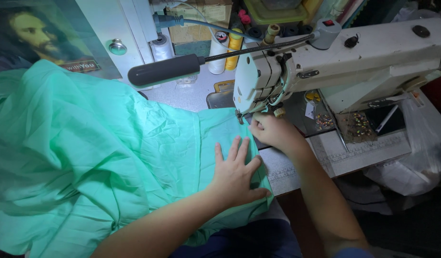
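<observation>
Sewing table [354,150]; left hand [235,174] flat on green fabric [86,153]

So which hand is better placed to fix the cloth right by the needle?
Probably the right hand: it pinches the green cloth just under the sewing machine head. The left hand lies flat further back.

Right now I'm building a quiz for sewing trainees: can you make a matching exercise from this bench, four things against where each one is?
Things:
1. left hand
2. right hand
3. green fabric
4. thread spools

Places:
A. standing behind the sewing machine
B. flat on the fabric, fingers spread
C. by the needle, under the machine head
D. heaped to the left of the machine

Pairs: 1-B, 2-C, 3-D, 4-A
</observation>
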